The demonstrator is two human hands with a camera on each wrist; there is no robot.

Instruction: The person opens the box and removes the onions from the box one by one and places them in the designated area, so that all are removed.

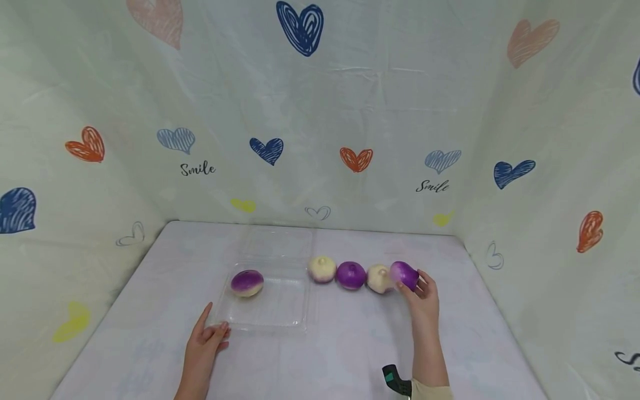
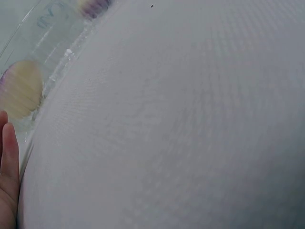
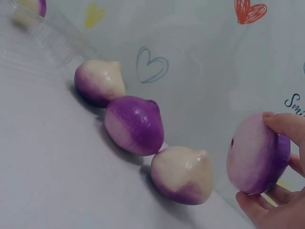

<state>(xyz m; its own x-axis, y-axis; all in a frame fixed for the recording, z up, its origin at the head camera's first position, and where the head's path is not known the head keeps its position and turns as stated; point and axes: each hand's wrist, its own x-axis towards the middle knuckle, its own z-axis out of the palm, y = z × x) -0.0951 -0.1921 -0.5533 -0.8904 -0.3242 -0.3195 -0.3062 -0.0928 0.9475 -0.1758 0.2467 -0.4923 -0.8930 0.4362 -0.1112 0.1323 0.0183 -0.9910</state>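
My right hand (image 1: 425,294) grips a purple-and-white turnip (image 1: 404,275) between thumb and fingers. In the right wrist view that turnip (image 3: 257,155) appears raised, a dark spot on its pale side. Left of it stand a mostly white turnip (image 1: 378,279), a purple turnip (image 1: 351,275) and another whitish turnip (image 1: 322,269) in a row. A further turnip (image 1: 247,283) lies in the left part of a clear plastic container (image 1: 280,321). At the container's front left corner my left hand (image 1: 202,341) rests with its fingers spread; the left wrist view shows only straight fingers (image 2: 9,152).
The container's transparent lid (image 1: 277,243) is folded back behind it. All stands on a white-covered table (image 1: 350,355), with heart-printed cloth (image 1: 320,183) behind and at both sides. A black device (image 1: 395,380) is strapped at the right wrist.
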